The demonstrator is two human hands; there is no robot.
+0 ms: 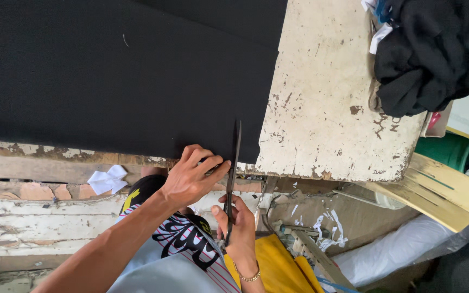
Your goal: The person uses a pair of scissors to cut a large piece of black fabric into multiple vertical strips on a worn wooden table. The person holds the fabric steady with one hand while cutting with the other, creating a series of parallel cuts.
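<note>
Two hands work at the near edge of the black fabric [109,76] spread on the worn white surface [327,97]; left hand [191,176] pinches the fabric's edge; right hand [240,230] holds scissors [233,173], blades on the cloth.

fabric: large black sheet [115,76] spread flat over the table, near edge hanging just past the table edge
table: worn white-painted wooden top [327,97], paint chipped, bare at right of the sheet
left hand: [191,176] fingers pinching the sheet's near edge, just left of the blades
right hand: [240,228] below the table edge, gripping the scissor handles, gold bracelet [249,278] on wrist
scissors: dark pair [233,173], blades pointing up into the sheet's edge
top right: heap of black cloth [435,51] on the table corner
right: yellow wooden piece [441,190]; green container [449,149] behind it
below table: white scrap [107,179] on the ledge, paper bits on the floor [327,225]
</note>
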